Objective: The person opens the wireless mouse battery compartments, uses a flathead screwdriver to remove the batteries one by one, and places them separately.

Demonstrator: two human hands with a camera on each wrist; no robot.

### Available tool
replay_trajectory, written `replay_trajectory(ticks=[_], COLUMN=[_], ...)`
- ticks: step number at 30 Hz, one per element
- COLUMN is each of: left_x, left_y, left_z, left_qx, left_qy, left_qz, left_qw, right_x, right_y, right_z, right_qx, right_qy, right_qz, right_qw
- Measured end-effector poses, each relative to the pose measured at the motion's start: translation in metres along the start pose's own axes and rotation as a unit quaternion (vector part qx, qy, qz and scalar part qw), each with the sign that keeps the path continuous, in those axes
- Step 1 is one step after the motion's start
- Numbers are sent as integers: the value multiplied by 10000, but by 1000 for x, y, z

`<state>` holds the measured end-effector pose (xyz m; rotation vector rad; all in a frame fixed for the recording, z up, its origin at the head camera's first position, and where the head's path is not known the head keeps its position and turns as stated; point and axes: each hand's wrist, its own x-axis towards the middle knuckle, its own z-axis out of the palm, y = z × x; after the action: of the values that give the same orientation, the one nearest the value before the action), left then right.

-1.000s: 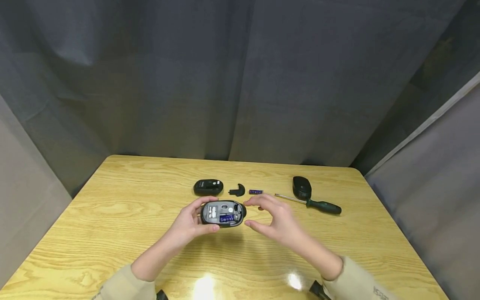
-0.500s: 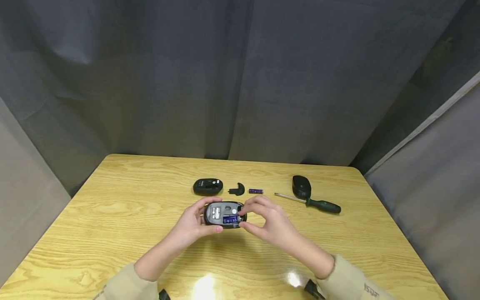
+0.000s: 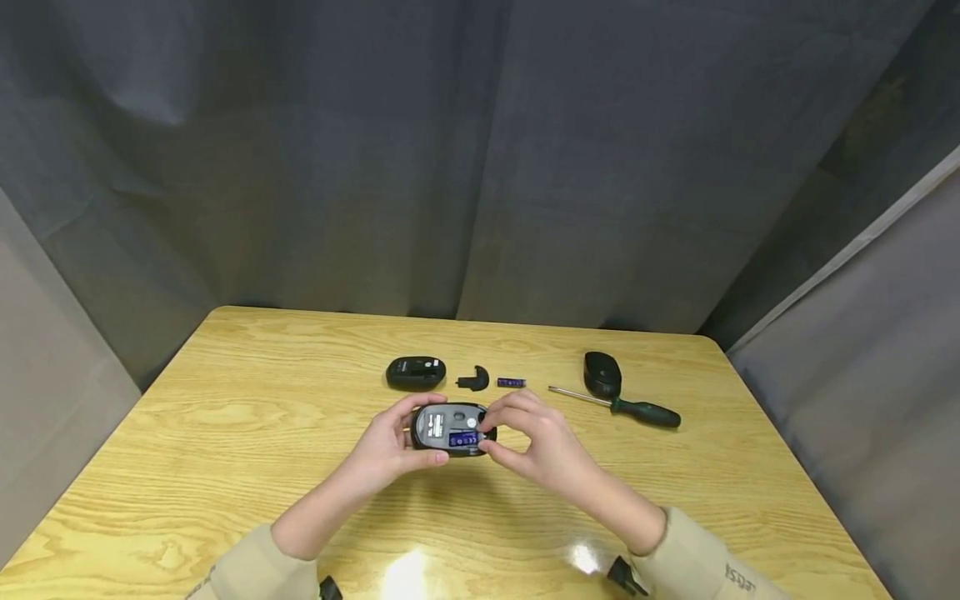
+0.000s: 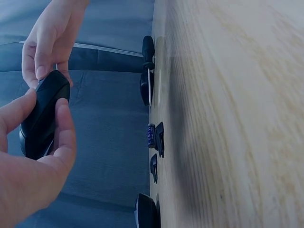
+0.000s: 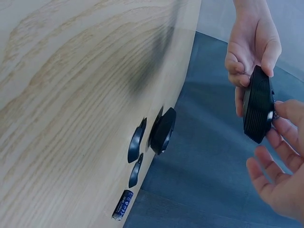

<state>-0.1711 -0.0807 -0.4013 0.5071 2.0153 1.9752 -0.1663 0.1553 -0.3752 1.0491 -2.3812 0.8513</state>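
In the head view my left hand (image 3: 389,447) grips a black computer mouse (image 3: 435,419) above the table, its grey underside facing up. A purple battery (image 3: 462,439) lies in the mouse's uncovered compartment. The thumb and index finger of my right hand (image 3: 543,442) pinch at the battery's right end, over the mouse's right end. In the left wrist view the held mouse (image 4: 45,114) shows its dark top shell, which hides the battery. The right wrist view gives the mouse (image 5: 259,107) nearly edge-on, with right fingertips at its underside.
Behind the hands lie another upturned mouse (image 3: 416,374), a curved black cover (image 3: 474,380) and a loose battery (image 3: 512,382). A second black cover (image 5: 137,142) shows in the right wrist view. Farther right are a green-handled screwdriver (image 3: 647,413) and a black mouse (image 3: 603,375).
My right thumb and index finger have moved left from beside the mouse onto the battery's end. The mouse in my left hand has shifted slightly right.
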Motion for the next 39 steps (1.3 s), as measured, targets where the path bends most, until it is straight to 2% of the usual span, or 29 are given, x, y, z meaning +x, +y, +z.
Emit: replay_trajectory(ticks=[8, 13, 24, 31, 39], left_x=[-2, -2, -1, 0, 5], left_y=[2, 3, 2, 0, -2], left_z=[-1, -2, -8, -17, -31], left_qx=[-55, -86, -33, 143, 409], left_qy=[20, 70, 214, 406, 657], left_qz=[31, 70, 29, 4, -255], left_qw=[10000, 9999, 9998, 9991, 9967], right_x=[2, 2, 1, -5, -13], right_y=[0, 1, 9, 23, 43], right_z=[-6, -10, -20, -25, -24], right_qx=[-101, -94, 17, -51, -59], right_qy=[93, 298, 503, 594, 803], right_qz=[-198, -362, -368, -122, 280], right_qw=[9997, 9989, 9981, 9981, 9964])
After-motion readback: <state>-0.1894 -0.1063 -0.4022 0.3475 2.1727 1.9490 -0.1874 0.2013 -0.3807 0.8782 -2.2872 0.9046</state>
